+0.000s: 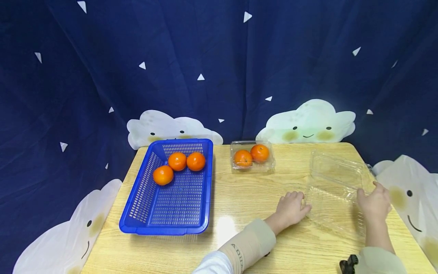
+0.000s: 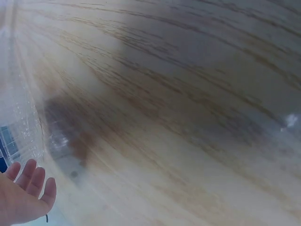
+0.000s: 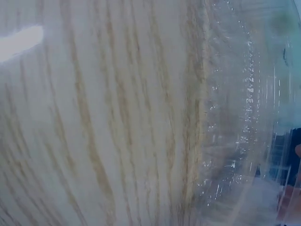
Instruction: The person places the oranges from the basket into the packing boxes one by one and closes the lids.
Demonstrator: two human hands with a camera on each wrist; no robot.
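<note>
A clear plastic clamshell box (image 1: 333,203) stands on the right side of the table, with its lid (image 1: 337,167) raised at the back. My left hand (image 1: 291,207) is beside the box's left edge, fingertips and thumb close to the plastic. In the left wrist view, that hand's fingers (image 2: 35,181) are loosely bent and nothing is between them. My right hand (image 1: 374,201) is at the right edge of the box, thumb against the plastic and fingers spread apart. Part of that hand (image 3: 289,200) appears behind clear plastic in the right wrist view.
A blue basket (image 1: 207,205) on the left holds several oranges, three in view: one orange (image 1: 163,175) at left, two behind. At the back centre sits a smaller clear box (image 1: 253,167) with two oranges (image 1: 260,153). A dark blue curtain (image 1: 219,57) hangs behind the wooden table (image 1: 253,190).
</note>
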